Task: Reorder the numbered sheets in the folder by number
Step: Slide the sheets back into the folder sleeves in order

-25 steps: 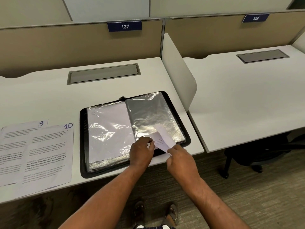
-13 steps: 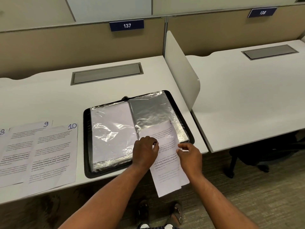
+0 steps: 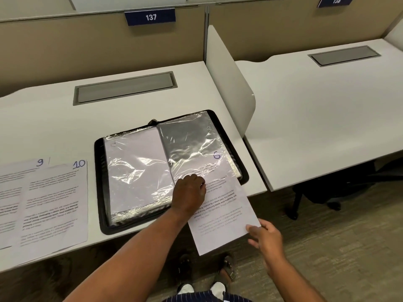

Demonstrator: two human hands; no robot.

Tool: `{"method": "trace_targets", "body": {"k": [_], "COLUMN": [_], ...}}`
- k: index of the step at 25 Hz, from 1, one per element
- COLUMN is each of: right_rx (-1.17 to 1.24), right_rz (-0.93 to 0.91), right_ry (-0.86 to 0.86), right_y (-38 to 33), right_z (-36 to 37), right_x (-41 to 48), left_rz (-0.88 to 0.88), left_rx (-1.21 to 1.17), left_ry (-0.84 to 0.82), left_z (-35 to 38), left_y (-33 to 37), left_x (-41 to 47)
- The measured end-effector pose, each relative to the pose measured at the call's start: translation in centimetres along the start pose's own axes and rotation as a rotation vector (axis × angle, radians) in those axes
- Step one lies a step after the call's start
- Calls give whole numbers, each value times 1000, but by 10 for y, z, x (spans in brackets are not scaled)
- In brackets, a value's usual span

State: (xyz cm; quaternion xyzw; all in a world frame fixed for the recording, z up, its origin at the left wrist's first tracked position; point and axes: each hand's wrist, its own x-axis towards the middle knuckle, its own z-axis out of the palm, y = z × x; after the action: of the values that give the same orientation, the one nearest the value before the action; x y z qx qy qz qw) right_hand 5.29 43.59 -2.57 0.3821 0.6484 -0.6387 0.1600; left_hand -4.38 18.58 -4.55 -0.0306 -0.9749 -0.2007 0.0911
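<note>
**Sheet 6 half inside the right-hand sleeve**

A black zip-edged folder [image 3: 102,192] lies open on the white desk [image 3: 54,118], its crinkled clear sleeves throwing glare. The white printed sheet marked 6 [image 3: 226,216] has its top under the right sleeve's plastic, while its lower half juts past the desk edge.

The left hand [image 3: 189,192] rests knuckles-up on it at the sleeve's mouth, fingers curled. Its fingertips are hidden, so any grip is unclear. The right hand [image 3: 263,234] pinches the sheet's lower right corner, thumb on top.

Left of the folder lie the paper sheet marked 10 [image 3: 56,203] and the sheet marked 9 [image 3: 11,192], which is cut off by the frame. A rounded white divider panel [image 3: 229,83] stands just right of the folder.
</note>
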Motion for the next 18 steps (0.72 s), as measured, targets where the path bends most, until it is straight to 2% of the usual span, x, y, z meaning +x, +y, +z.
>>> {"method": "trace_targets", "body": {"k": [3, 6, 18], "right_rx": [168, 262, 275], "right_rz": [202, 264, 165], "right_ry": [-112, -161, -96], "right_y": [33, 46, 39], "right_z": [0, 14, 53], "right_x": [-18, -31, -31], "left_rz": [49, 55, 75], "left_rx": [23, 51, 57], "left_ry": [29, 28, 13], "left_z": [0, 1, -4], "left_y": [-9, -16, -12], "left_x": [-1, -4, -8]}}
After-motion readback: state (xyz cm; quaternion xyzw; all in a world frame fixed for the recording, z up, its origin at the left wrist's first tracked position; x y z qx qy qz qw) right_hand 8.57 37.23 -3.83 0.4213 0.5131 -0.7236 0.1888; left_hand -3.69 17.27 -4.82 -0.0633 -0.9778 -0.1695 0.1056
